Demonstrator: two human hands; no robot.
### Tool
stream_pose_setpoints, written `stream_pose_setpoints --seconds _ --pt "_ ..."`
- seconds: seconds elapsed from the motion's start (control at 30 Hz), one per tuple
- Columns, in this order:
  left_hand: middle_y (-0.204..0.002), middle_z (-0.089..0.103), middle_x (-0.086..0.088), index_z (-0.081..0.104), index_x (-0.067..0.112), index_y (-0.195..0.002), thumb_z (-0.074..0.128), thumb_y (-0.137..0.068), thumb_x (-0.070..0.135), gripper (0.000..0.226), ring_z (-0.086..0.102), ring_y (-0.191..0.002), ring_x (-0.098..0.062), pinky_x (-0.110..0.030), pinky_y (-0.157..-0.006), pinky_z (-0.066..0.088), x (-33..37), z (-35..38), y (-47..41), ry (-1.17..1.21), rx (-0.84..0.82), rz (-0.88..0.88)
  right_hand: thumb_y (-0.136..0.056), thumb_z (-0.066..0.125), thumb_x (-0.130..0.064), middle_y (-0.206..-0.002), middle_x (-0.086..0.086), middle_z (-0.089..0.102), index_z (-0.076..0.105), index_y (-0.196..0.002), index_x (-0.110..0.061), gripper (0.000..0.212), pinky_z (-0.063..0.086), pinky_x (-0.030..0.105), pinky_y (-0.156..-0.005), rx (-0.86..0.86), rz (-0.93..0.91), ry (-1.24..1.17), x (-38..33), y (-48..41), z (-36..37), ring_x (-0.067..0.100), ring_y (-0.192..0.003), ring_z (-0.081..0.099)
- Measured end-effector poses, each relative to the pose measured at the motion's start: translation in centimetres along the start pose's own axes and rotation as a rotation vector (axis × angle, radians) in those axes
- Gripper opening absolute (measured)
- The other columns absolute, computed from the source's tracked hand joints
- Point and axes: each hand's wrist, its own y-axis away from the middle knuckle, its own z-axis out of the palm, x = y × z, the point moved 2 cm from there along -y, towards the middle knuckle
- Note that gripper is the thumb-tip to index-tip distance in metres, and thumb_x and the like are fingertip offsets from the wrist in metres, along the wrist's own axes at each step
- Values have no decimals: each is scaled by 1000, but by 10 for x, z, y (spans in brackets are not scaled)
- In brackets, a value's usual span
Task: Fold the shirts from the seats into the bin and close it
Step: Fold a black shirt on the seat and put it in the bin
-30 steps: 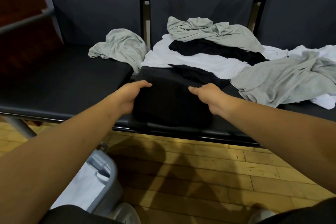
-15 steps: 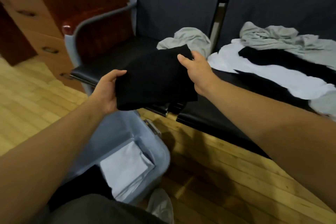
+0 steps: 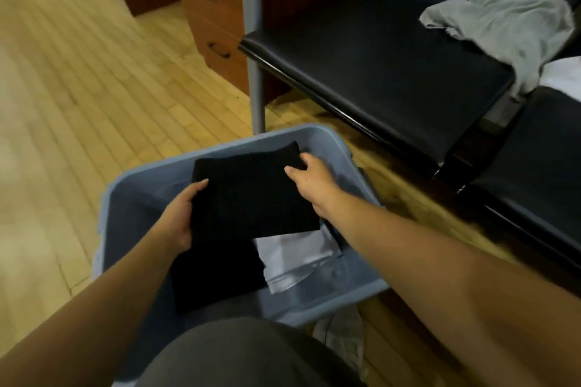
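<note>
A folded black shirt (image 3: pixel 251 195) hangs over the open blue-grey bin (image 3: pixel 298 135) on the floor. My left hand (image 3: pixel 179 217) grips its left edge, thumb on top. My right hand (image 3: pixel 309 177) grips its far right corner. Inside the bin lie another folded black shirt (image 3: pixel 217 276) and a folded white shirt (image 3: pixel 292 254). A crumpled grey shirt (image 3: pixel 509 22) lies on the black seat (image 3: pixel 393 66) at the upper right, and a bit of white shirt (image 3: pixel 562 75) shows at the right edge. The bin's lid is not in view.
A grey metal armrest and leg (image 3: pixel 256 50) of the seat row stands just behind the bin. A wooden drawer cabinet (image 3: pixel 213 16) sits beyond it. Wood floor (image 3: pixel 78 88) spreads to the left. My knee (image 3: pixel 245 355) and shoe (image 3: pixel 345 339) are near the bin's front.
Both hands lifted the folded black shirt off the seat, carried it left and down, and now hold it over the bin. The view turned from the seats to the bin.
</note>
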Motion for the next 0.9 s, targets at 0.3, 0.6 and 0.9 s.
stream_pose_setpoints --seconds 0.3,0.6,0.9 --pt "-122 70 -13 61 27 -131 61 -96 35 37 68 -106 -36 -49 -88 57 -64 -72 -54 -66 136 -48 -100 56 -15 -147 6 49 37 -151 -12 54 45 34 -105 -157 230 119 92 -16 84 27 -129 52" --pt "-99 60 -15 49 -5 -121 53 -101 28 39 56 -84 -30 -39 -76 38 -64 -101 -55 -671 494 36 -98 57 -35 -145 11 48 39 -147 -7 60 43 38 -105 -189 339 177 110 -9 104 28 -128 50" --pt "-82 71 -16 66 10 -78 50 -88 26 25 63 -73 -28 -36 -68 50 57 2 -11 -957 237 354 -93 60 -34 -98 16 64 65 -95 -7 28 51 39 -82 1 99 139 -20 6 -2 34 -98 66"
